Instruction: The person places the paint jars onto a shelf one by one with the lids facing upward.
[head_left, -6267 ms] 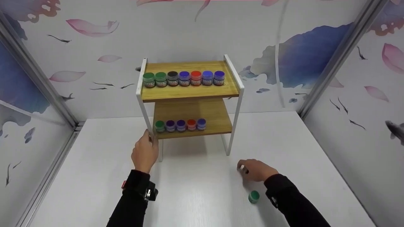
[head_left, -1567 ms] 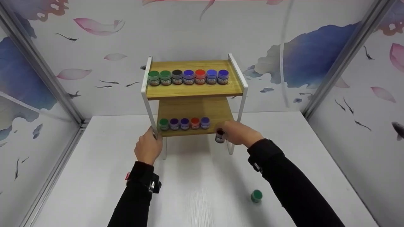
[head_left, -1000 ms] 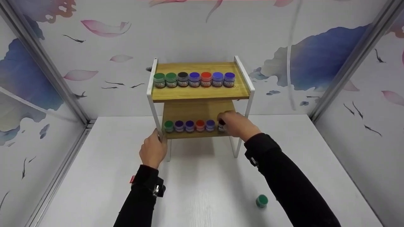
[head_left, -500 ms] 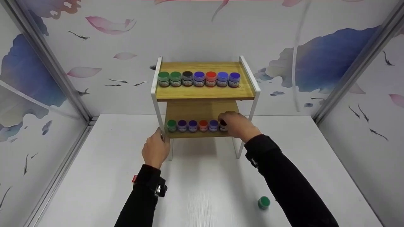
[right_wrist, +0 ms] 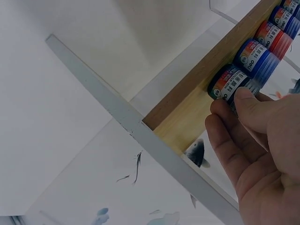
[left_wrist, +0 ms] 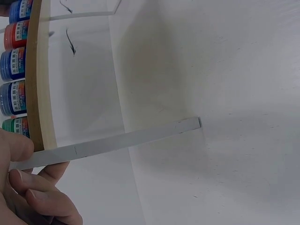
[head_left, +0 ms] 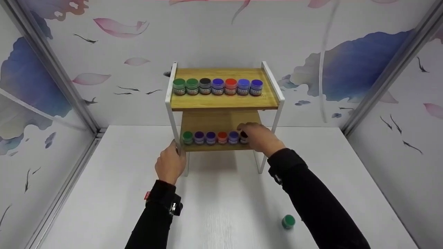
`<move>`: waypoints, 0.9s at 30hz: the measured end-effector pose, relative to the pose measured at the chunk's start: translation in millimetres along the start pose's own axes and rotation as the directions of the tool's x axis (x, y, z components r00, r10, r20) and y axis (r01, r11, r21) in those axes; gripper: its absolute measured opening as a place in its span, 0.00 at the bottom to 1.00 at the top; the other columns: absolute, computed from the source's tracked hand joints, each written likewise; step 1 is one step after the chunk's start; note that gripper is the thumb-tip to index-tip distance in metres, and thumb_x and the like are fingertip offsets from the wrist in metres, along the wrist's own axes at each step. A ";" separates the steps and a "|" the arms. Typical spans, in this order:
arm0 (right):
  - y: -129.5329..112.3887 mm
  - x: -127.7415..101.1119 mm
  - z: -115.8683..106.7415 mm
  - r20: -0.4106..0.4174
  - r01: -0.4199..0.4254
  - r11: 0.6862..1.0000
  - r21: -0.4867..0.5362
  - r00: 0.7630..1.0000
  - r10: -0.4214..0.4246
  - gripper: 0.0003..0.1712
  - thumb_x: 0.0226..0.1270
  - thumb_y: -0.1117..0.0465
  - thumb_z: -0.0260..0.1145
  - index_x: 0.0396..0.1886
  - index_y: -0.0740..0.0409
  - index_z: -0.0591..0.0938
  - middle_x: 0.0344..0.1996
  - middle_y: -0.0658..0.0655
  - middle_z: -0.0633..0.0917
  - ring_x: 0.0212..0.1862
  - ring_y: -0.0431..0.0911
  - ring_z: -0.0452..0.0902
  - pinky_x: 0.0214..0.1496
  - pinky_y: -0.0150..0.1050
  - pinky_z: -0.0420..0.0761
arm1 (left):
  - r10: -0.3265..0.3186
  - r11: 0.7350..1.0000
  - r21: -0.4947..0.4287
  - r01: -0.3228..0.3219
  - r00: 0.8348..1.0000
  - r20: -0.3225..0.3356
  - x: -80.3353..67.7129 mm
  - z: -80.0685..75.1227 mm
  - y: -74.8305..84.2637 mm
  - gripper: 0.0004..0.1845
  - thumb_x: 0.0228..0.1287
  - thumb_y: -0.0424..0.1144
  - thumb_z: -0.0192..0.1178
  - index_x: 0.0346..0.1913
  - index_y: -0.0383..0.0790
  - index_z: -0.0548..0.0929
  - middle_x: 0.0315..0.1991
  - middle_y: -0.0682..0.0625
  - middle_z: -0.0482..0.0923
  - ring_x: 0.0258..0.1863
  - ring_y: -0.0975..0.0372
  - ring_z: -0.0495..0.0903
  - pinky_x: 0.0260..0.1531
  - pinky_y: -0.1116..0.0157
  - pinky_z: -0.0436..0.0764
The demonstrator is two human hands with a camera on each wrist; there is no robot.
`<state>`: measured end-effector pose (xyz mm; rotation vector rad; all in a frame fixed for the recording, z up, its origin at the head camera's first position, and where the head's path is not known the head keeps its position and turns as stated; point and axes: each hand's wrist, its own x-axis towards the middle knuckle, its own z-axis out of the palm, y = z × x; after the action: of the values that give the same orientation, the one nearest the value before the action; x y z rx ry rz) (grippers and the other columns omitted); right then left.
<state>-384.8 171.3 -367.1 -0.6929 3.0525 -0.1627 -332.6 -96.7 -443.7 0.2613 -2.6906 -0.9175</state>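
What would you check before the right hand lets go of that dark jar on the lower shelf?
1. Black-lidded jar stands on the lower shelf, last in the row: ok.
2. Jar upright: ok in the head view.
3. Jar bottom fully seated on the wood: cannot tell, the right hand covers it.
4. Left hand grips the rack's front left leg, steadying it: ok.
5. Neighbouring blue jar upright, not knocked: ok.
6. All jars shelved: not ok, the green jar sits loose on the table.
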 end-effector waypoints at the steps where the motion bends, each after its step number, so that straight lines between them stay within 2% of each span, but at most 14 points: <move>1: -0.4 -0.5 -0.7 0.006 -0.009 1.000 -0.004 1.000 0.009 0.27 0.63 0.69 0.67 0.62 0.57 0.74 0.54 0.62 0.82 0.56 0.55 0.79 0.63 0.49 0.76 | 0.004 1.000 0.000 -0.004 1.000 -0.002 0.1 0.2 0.3 0.11 0.71 0.43 0.51 0.43 0.39 0.79 0.25 0.47 0.77 0.21 0.58 0.71 0.17 0.64 0.64; 7: -0.4 -2.5 -4.8 -0.012 -0.029 0.999 -0.033 1.000 0.029 0.34 0.62 0.70 0.66 0.68 0.53 0.70 0.57 0.62 0.79 0.55 0.55 0.80 0.60 0.49 0.78 | 0.014 1.000 -0.001 -0.014 1.000 -0.005 0.3 -0.6 1.7 0.10 0.71 0.42 0.50 0.32 0.41 0.73 0.19 0.52 0.67 0.18 0.59 0.67 0.15 0.64 0.61; 12: 1.3 -6.3 -8.8 -0.053 0.014 0.999 -0.040 0.998 -0.016 0.36 0.59 0.70 0.69 0.67 0.54 0.69 0.59 0.61 0.76 0.53 0.56 0.81 0.57 0.49 0.80 | 0.010 1.000 -0.002 -0.009 1.000 0.007 -0.1 -1.5 0.3 0.09 0.71 0.42 0.50 0.34 0.41 0.75 0.20 0.51 0.68 0.19 0.59 0.68 0.16 0.64 0.62; 15: 1.5 -10.7 -10.3 -0.056 0.033 0.999 -0.028 0.998 -0.035 0.32 0.61 0.70 0.68 0.64 0.55 0.70 0.59 0.61 0.76 0.51 0.56 0.82 0.55 0.49 0.81 | 0.009 1.000 0.000 -0.009 1.000 0.013 0.1 -1.9 -0.9 0.09 0.71 0.42 0.50 0.37 0.40 0.76 0.20 0.51 0.69 0.19 0.59 0.68 0.16 0.64 0.62; 21: 3.7 -23.4 -8.0 -0.028 0.060 0.998 0.022 0.998 -0.060 0.20 0.66 0.67 0.65 0.56 0.57 0.72 0.53 0.62 0.78 0.48 0.55 0.81 0.53 0.49 0.82 | 0.006 1.000 0.010 -0.006 1.000 0.014 -0.1 -1.1 -2.5 0.10 0.71 0.43 0.49 0.34 0.41 0.74 0.20 0.51 0.68 0.19 0.59 0.68 0.16 0.64 0.61; 27: 11.1 -40.6 1.0 0.024 0.094 0.993 0.066 0.995 -0.096 0.08 0.68 0.64 0.64 0.46 0.56 0.79 0.44 0.58 0.84 0.43 0.51 0.80 0.51 0.46 0.82 | 0.007 1.000 0.013 -0.008 1.000 0.010 -0.4 0.3 -1.7 0.11 0.71 0.44 0.49 0.36 0.40 0.75 0.23 0.48 0.74 0.20 0.57 0.70 0.16 0.63 0.63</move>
<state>-353.0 198.7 -369.9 -0.8299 2.9755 -0.2495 -332.2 -97.8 -445.0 0.2497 -2.7059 -0.9021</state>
